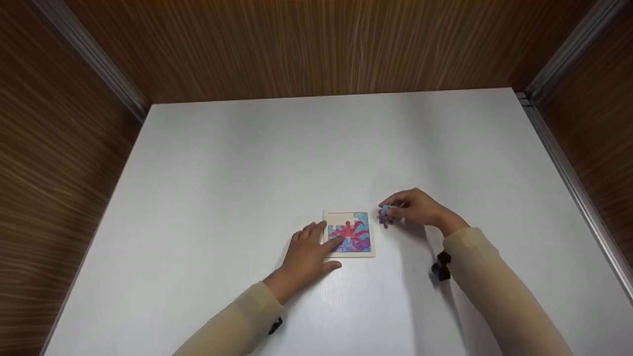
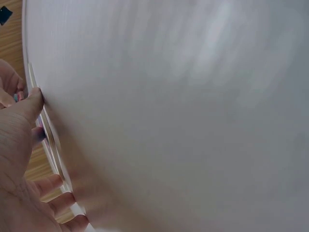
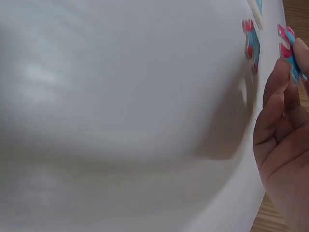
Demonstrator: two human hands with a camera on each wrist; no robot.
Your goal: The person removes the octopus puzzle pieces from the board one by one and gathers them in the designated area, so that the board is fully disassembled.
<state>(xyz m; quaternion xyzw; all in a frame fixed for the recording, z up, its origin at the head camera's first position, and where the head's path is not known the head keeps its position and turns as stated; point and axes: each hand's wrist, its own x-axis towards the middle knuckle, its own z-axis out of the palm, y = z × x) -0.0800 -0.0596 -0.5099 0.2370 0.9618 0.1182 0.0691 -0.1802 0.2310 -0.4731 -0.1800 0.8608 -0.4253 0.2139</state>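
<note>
A square jigsaw puzzle point(image 1: 365, 254) in a pale wooden frame lies on the table, with a pink octopus on a blue and purple ground. Bare wood shows in its upper left part. My left hand point(image 1: 304, 254) rests at its left edge, fingers spread, the index finger reaching over the picture. To the right of the frame, my right hand point(image 1: 419, 206) pinches a blue and pink puzzle piece point(image 3: 289, 55) between thumb and fingers, raised off the table. Another puzzle piece point(image 3: 252, 46) lies on the table beneath it, partly covered in the head view.
The white table point(image 1: 247, 163) is bordered by a brown wood-grain panel point(image 1: 316, 49) at the back and similar panels at both sides. Metal rails point(image 1: 576, 188) run along the corners and right side. A dark band part point(image 1: 441, 267) shows at the right sleeve.
</note>
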